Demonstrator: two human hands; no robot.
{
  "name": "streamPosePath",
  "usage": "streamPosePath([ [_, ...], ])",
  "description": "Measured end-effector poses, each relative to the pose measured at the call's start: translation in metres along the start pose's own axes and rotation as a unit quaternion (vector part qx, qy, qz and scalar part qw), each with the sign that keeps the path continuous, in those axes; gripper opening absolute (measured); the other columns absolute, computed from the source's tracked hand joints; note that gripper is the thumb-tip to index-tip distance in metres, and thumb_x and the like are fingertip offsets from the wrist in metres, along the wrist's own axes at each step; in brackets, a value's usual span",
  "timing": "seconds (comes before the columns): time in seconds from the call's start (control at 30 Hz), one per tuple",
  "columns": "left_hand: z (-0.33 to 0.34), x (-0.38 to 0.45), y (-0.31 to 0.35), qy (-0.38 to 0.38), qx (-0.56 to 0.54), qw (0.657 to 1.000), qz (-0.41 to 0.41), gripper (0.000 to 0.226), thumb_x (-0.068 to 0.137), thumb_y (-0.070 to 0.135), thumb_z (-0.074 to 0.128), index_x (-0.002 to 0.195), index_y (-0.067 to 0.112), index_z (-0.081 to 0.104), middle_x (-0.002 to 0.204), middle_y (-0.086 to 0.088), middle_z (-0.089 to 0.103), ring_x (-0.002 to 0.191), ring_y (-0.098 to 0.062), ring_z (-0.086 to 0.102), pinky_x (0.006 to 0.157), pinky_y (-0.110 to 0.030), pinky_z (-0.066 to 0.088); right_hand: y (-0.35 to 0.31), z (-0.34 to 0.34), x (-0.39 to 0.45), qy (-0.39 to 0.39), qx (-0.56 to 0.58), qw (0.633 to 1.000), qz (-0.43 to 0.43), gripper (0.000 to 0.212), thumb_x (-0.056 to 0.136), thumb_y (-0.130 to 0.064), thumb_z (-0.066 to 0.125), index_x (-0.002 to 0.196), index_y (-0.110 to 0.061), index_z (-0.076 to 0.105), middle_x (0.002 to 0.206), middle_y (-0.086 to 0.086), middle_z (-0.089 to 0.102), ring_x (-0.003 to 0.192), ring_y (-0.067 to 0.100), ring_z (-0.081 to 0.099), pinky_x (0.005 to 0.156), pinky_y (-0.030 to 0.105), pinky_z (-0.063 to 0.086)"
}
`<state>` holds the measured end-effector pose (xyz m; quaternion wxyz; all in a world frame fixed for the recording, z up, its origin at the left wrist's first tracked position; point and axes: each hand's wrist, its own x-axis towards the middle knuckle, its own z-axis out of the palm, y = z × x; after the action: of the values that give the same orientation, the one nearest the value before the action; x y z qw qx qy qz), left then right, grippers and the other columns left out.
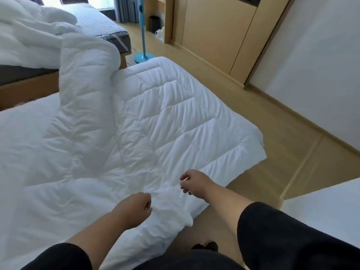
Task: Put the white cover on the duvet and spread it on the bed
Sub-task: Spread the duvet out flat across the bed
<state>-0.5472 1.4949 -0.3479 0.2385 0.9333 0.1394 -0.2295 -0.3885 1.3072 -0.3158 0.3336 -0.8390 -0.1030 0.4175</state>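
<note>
Duvet (165, 117), white and quilted, lies spread across the near bed (23, 133), its right edge hanging over the side toward the wooden floor (272, 172); one part is folded up in a ridge running toward a second bed (101, 22) behind. Left hand (136, 206): fingers curled, knuckles down on the crumpled near edge of the duvet; whether it pinches fabric, cannot tell. Right hand (191, 183): fingers loosely curled just above the duvet edge, gripping nothing visible. Both sleeves black. Blue fan stand (144, 55) on the floor between the beds. Separate white cover not distinguishable from the other white bedding.
</note>
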Motion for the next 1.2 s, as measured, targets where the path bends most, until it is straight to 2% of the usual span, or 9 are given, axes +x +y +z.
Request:
streamPosePath([
  [0.13,0.003,0.075,0.113,-0.056,0.013,0.998,0.018,0.024,0.095,0.033,0.05,0.074,0.03,0.039,0.081,0.01,0.048,0.067,-0.007,0.042,0.059,-0.022,0.033,0.059,-0.108,0.003,0.026,0.013,1.0,0.006,0.017,0.093,-0.02,0.055,0.106,-0.017,0.065,0.098,0.0,0.071,0.088,0.012,0.069,0.082,0.032,0.058],
  [0.27,-0.008,0.152,0.226,-0.096,0.037,0.994,0.049,0.019,0.094,0.033,0.051,0.077,0.028,0.045,0.083,0.01,0.052,0.067,-0.007,0.044,0.06,-0.021,0.036,0.109,-0.215,-0.01,0.06,0.034,0.997,0.023,0.016,0.092,-0.018,0.054,0.103,-0.016,0.067,0.096,-0.001,0.072,0.077,0.007,0.065,0.066,0.023,0.052],
  [0.37,-0.022,0.208,0.303,-0.101,0.042,0.991,0.078,0.018,0.095,0.035,0.051,0.08,0.028,0.048,0.085,0.011,0.054,0.07,-0.007,0.047,0.061,-0.021,0.037,0.154,-0.286,-0.013,0.123,0.055,0.989,0.063,0.013,0.089,-0.017,0.057,0.096,-0.018,0.068,0.09,0.0,0.073,0.075,0.012,0.067,0.064,0.028,0.055],
  [0.6,-0.034,0.358,0.427,-0.148,0.054,0.979,0.129,0.014,0.096,0.035,0.051,0.085,0.026,0.05,0.089,0.008,0.057,0.076,-0.01,0.051,0.063,-0.022,0.04,0.245,-0.409,0.018,0.203,0.11,0.957,0.175,0.013,0.092,-0.014,0.055,0.093,-0.02,0.066,0.085,0.0,0.073,0.071,0.011,0.066,0.074,0.034,0.058],
  [0.87,-0.065,0.52,0.569,-0.158,0.118,0.962,0.187,0.014,0.095,0.031,0.049,0.083,0.023,0.051,0.084,0.007,0.058,0.072,-0.011,0.051,0.062,-0.022,0.04,0.283,-0.563,0.054,0.289,0.148,0.923,0.207,0.013,0.094,-0.013,0.052,0.096,-0.016,0.065,0.083,0.0,0.071,0.07,0.01,0.064,0.062,0.024,0.051],
  [1.0,-0.052,0.572,0.602,-0.18,0.114,0.961,0.174,0.015,0.095,0.031,0.048,0.086,0.021,0.053,0.084,0.005,0.059,0.073,-0.013,0.05,0.063,-0.025,0.04,0.313,-0.599,0.106,0.229,0.148,0.938,0.216,0.011,0.092,-0.016,0.053,0.091,-0.02,0.064,0.086,0.002,0.074,0.082,0.02,0.071,0.083,0.039,0.059],
  [1.1,-0.02,0.606,0.596,-0.201,0.143,0.959,0.14,0.014,0.096,0.029,0.047,0.086,0.02,0.051,0.086,0.004,0.057,0.072,-0.013,0.048,0.062,-0.025,0.038,0.351,-0.606,0.18,0.139,0.114,0.959,0.218,0.009,0.091,-0.023,0.056,0.087,-0.027,0.062,0.087,-0.003,0.072,0.086,0.02,0.071,0.086,0.042,0.058],
  [1.17,0.0,0.631,0.582,-0.212,0.166,0.957,0.105,0.012,0.097,0.026,0.044,0.089,0.02,0.05,0.09,0.004,0.054,0.076,-0.014,0.049,0.063,-0.026,0.037,0.371,-0.603,0.244,0.071,0.08,0.972,0.208,0.004,0.091,-0.029,0.059,0.094,-0.028,0.061,0.098,-0.003,0.07,0.093,0.021,0.068,0.09,0.042,0.056],
  [1.2,0.01,0.643,0.574,-0.216,0.174,0.957,0.083,0.012,0.099,0.026,0.043,0.095,0.02,0.053,0.096,0.003,0.055,0.082,-0.016,0.052,0.068,-0.028,0.039,0.382,-0.597,0.277,0.038,0.056,0.978,0.198,0.014,0.092,-0.032,0.061,0.105,-0.028,0.061,0.109,-0.002,0.067,0.1,0.022,0.065,0.092,0.038,0.053],
])
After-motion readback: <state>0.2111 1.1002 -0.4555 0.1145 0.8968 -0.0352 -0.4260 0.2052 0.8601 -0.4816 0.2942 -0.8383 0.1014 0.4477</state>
